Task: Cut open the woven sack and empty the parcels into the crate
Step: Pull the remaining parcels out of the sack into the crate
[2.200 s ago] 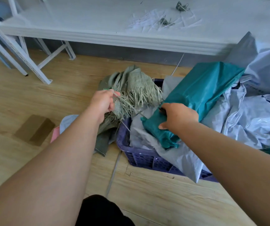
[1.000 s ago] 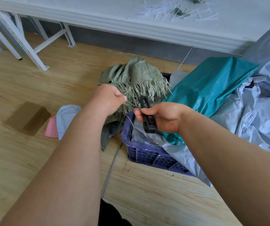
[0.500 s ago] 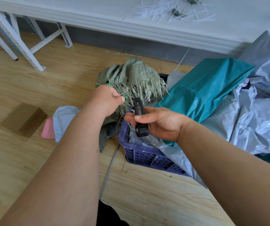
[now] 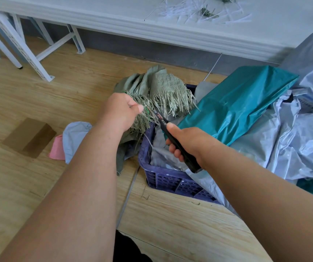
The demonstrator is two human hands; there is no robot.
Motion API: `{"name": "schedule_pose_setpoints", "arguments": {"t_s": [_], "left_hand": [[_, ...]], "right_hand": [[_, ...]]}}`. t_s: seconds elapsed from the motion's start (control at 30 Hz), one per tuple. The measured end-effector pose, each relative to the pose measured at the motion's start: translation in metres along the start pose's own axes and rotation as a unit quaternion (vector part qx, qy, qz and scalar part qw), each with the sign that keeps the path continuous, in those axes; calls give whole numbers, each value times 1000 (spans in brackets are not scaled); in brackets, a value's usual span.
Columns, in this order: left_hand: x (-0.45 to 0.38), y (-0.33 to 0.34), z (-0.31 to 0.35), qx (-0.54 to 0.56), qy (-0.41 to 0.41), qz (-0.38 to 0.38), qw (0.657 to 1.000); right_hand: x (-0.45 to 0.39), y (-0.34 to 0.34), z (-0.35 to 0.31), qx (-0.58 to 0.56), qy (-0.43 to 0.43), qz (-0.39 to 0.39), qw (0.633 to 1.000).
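A green woven sack (image 4: 157, 86) with a frayed, fringed mouth lies bunched on the floor against the far left corner of a purple plastic crate (image 4: 163, 178). My left hand (image 4: 118, 111) grips the frayed fringe of the sack. My right hand (image 4: 187, 142) grips a black utility knife (image 4: 170, 135), whose tip points up and left into the fringe just beside my left thumb. Grey parcels (image 4: 165, 154) lie inside the crate, and a large teal parcel (image 4: 233, 104) leans over its right side.
More grey and white plastic parcels (image 4: 294, 140) are heaped to the right. A pale blue parcel (image 4: 74, 135), a pink one (image 4: 57, 148) and a brown cardboard piece (image 4: 29, 137) lie on the wooden floor at left. A white table (image 4: 133, 17) and a white frame (image 4: 29, 52) stand behind.
My right hand picked the black knife out of the crate, turned it and brought its tip up to the sack's fringe. My left hand has kept its grip on the fringe.
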State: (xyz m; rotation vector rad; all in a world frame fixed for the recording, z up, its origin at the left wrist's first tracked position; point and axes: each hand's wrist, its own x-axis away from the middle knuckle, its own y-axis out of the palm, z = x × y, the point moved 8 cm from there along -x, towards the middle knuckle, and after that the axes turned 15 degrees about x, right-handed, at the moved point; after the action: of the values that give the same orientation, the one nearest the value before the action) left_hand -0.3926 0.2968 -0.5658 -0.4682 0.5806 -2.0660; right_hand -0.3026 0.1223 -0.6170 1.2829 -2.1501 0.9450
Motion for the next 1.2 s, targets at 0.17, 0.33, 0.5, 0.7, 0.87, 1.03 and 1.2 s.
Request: {"name": "schedule_pose_setpoints", "arguments": {"t_s": [0.17,0.33,0.5,0.7,0.87,1.03,1.2], "left_hand": [[-1,-1,7,-4,34,27,999],[-4,-20,5,-12,48,133,990],[-3,-27,1,-1,69,182,981],[-2,-47,-11,45,75,252,964],[1,-46,0,70,106,246,961],[4,-71,7,100,128,307,938],[-18,-65,-25,-76,8,229,970]], "right_hand": [[5,-2,-15,210,-64,32,975],[12,-2,-24,400,-102,48,910],[20,-1,-28,487,-112,26,866],[25,-4,-14,502,-81,-29,860],[21,6,-17,451,-78,-44,888],[18,51,9,484,-81,-136,860],[-10,-10,-20,263,-90,69,958]]}}
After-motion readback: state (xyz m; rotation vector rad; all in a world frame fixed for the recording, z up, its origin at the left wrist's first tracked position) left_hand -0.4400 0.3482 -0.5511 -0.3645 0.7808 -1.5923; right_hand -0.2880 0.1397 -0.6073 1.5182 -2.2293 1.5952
